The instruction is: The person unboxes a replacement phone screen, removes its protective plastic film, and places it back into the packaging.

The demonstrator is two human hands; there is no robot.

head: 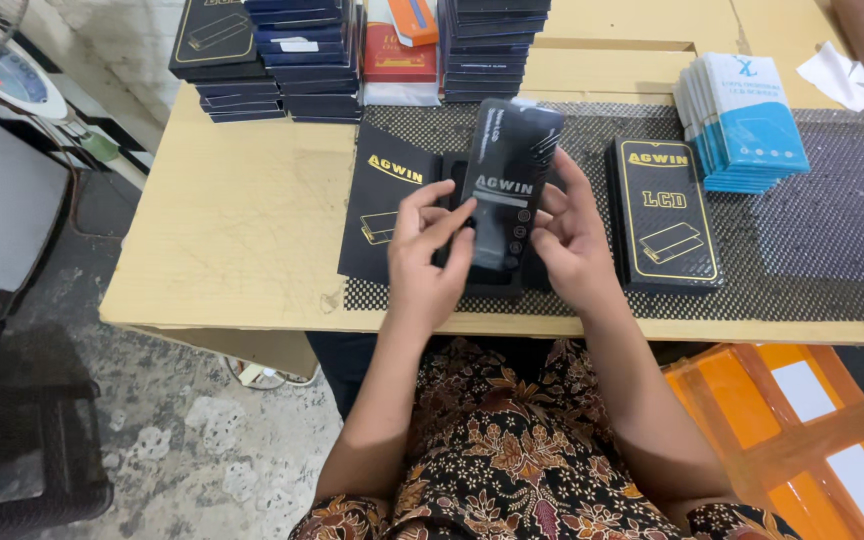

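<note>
Two hands hold one black sleeve above the counter, over the open box on the mesh mat; left hand has its grip closed on the sleeve's left edge, fingers across the lower face; right hand has its grip clamped on the right edge, thumb in front. The sleeve tilts away from the person, top end highest. Judged flat, light, glossy and likely slippery; its contents are probably fragile, so hold by the long edges, not the face. A black lid lies to the left; a closed black box to the right; blue packs and box stacks stand behind.
</note>
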